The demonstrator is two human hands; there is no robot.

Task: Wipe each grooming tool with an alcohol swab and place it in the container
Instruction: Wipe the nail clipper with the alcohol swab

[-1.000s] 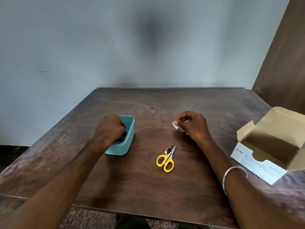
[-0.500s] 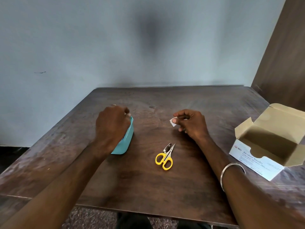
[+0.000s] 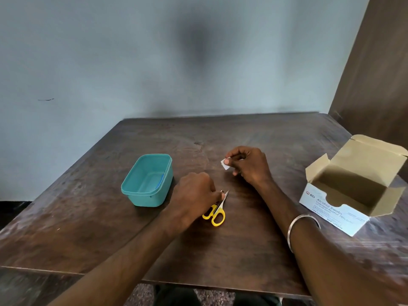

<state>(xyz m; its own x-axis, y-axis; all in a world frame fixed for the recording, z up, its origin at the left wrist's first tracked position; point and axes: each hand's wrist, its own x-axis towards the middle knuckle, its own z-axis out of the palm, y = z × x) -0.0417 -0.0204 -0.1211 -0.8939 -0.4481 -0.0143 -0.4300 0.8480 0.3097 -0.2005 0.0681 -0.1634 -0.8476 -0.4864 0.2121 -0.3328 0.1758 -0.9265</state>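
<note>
The left hand [image 3: 194, 195] has its grip on the small yellow-handled scissors [image 3: 215, 214] lying on the counter [image 3: 242, 250] — fingertips at the blades. Left of that grip sits the teal container [image 3: 146, 181] (a blue item inside). The right hand [image 3: 249, 165] pinches a white swab [image 3: 225, 163] — beyond the scissors.

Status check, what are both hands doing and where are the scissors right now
Left hand pinching scissors on table. Right hand pinching swab. Container beside scissors, path unobstructed.
</note>
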